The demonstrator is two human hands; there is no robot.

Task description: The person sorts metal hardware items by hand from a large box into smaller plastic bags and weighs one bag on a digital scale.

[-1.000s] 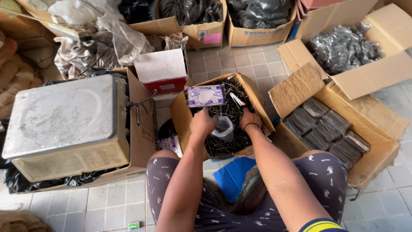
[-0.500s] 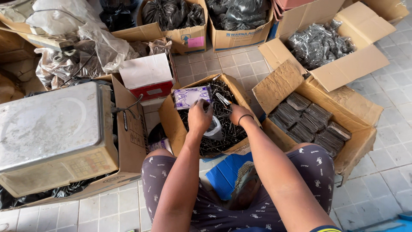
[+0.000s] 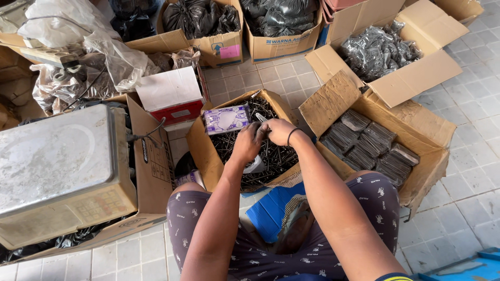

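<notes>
head view: i look straight down at both hands meeting over the middle carton.
nails: a dark loose heap of nails (image 3: pixel 271 153) fills the open cardboard box (image 3: pixel 200 148) between the knees.
left hand: my left hand (image 3: pixel 249 141) is curled, fingers bent down into the nails; i think it pinches a few, but the grip is hidden from me.
right hand: my right hand (image 3: pixel 278 130), with a dark band at the wrist, is closed beside the left, touching it; i cannot tell what it holds.
in the box: a small purple packet (image 3: pixel 226 118) lies on the nails at the far end, and a clear plastic bag (image 3: pixel 255 165) sits just under the left wrist.
to the right: a carton of bundled dark strips (image 3: pixel 367 145).
to the left: a worn metal scale (image 3: pixel 57 161) in its own carton, with a white and red box (image 3: pixel 172 93) behind it.
far side: cartons of black bags (image 3: pixel 200 18).
</notes>
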